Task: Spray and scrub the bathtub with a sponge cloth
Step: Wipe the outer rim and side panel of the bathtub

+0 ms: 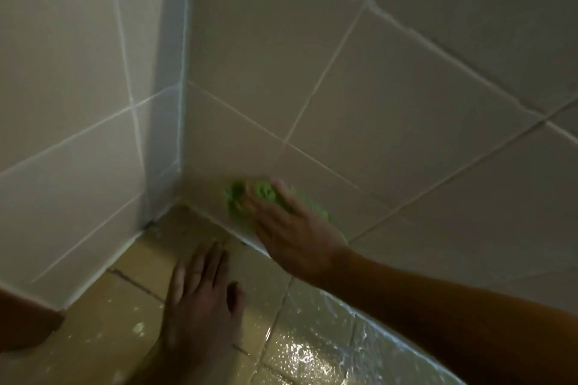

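My right hand (294,228) presses a bright green sponge cloth (238,201) flat against the lowest row of pale wall tiles (391,122), just right of the corner. The cloth is blurred, and part of it is hidden under my fingers. My left hand (203,300) lies flat, fingers spread, on the wet yellowish tiled ledge (137,259) below the wall. A curved white bathtub rim (406,341) runs along the lower right, partly hidden by my right forearm. No spray bottle is in view.
Two tiled walls meet in a corner (175,134) with white sealant. The ledge near the tub (306,350) is shiny with water and foam. A dark brown shape (25,322) sits at the left edge.
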